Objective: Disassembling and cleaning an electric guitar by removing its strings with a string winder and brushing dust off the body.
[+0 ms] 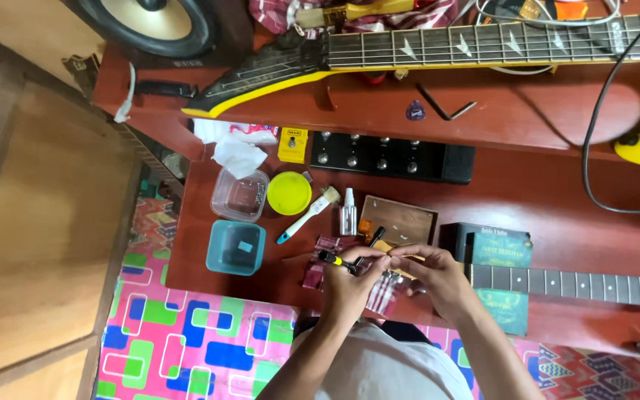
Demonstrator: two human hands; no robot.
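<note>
Currently a screwdriver [332,259] is gripped by left hand [353,278] fingers; right hand [438,278] fingers are pinched on the guitar neck [572,285] end, steadied at 3 o'clock on the bench [527,185].

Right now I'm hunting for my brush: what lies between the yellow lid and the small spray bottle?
In the head view, a brush with a white and blue handle lies slanted between the yellow lid and the spray bottle.
</note>
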